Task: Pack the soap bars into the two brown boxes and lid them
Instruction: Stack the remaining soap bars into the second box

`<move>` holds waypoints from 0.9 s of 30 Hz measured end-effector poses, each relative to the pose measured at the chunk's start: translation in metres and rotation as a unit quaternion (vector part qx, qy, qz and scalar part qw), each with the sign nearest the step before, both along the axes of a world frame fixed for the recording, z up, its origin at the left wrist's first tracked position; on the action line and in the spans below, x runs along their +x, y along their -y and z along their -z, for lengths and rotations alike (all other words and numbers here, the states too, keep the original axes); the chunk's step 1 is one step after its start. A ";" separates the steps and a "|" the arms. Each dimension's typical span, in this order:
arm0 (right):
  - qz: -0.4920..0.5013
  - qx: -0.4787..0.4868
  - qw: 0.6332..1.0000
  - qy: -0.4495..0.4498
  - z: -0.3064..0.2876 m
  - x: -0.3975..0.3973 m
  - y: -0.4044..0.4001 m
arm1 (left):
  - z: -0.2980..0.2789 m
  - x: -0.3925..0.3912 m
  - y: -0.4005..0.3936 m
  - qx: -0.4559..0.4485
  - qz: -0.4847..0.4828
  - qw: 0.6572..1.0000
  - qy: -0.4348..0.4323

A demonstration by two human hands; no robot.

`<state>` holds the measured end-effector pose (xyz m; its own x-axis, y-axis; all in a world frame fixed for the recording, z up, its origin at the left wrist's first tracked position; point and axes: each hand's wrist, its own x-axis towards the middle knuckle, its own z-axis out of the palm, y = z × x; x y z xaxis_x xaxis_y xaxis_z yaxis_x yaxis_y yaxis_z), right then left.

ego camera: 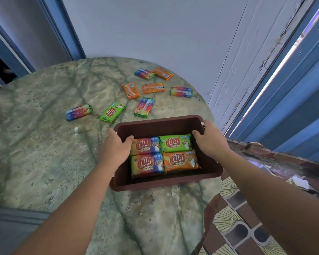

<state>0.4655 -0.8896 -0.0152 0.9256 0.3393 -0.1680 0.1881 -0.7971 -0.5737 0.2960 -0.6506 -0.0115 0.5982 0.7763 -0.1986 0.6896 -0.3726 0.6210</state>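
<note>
Box (155, 124): we see one brown box, open and unlidded, on the round table (44, 153), near its right edge and close to us.
Bars in box: four wrapped soap bars lie flat, two by two, faces up. Far row: a rainbow bar (145, 145) on the left, a green bar (175, 143) on the right. Near row: a second rainbow bar (147, 163) on the left, an orange bar (180, 161) on the right. They touch one another and fill the near part of the floor; the far part is bare.
Left hand (116, 146): we see it grip the box's left wall, thumb curled over the rim to the inside and touching the far rainbow bar's corner, fingers down the outside.
Right hand (210, 138): it grips the far right corner of the box, thumb hooked inside the rim, fingers wrapped round the outside.
Loose bars: eight more lie scattered on the table beyond the box. Nearest it are a blue-rainbow bar (79, 112) well to the left, a green one (112, 112) and a rainbow one (144, 107). Farther off are two orange bars (131, 90) (153, 88) and a rainbow bar (181, 92). At the far edge a rainbow bar (144, 73) and an orange bar (162, 73) lie touching.
Table: marbled green-grey top.
Around: pale wall (155, 30) behind, blue door frame (293, 89) at right, patterned floor tiles (238, 227) lower right.
</note>
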 end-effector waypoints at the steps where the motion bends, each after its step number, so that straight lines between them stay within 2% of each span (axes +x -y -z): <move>1: -0.002 -0.004 1.000 0.004 0.001 0.003 -0.001 | 0.001 0.002 -0.002 -0.007 -0.001 1.000 0.002; 6: -0.027 -0.014 1.000 0.003 0.002 0.012 -0.005 | 0.009 0.004 -0.009 0.051 -0.010 0.998 -0.028; 13: -0.112 -0.008 0.993 -0.021 -0.001 0.047 -0.029 | 0.010 0.003 -0.002 0.069 -0.084 0.994 -0.031; 19: -0.198 -0.022 0.980 -0.015 -0.011 0.073 -0.063 | 0.005 0.003 0.004 0.065 -0.163 0.982 -0.070; 27: -0.221 -0.037 0.974 -0.016 -0.011 0.085 -0.090 | 0.006 0.005 0.006 0.105 -0.227 0.964 -0.090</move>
<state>0.5503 -0.7993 -0.0041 0.6854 0.6900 -0.2327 0.5062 -0.6812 -0.5288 0.3015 -0.6565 -0.0176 0.1590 0.9843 -0.0770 0.9005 -0.1125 0.4201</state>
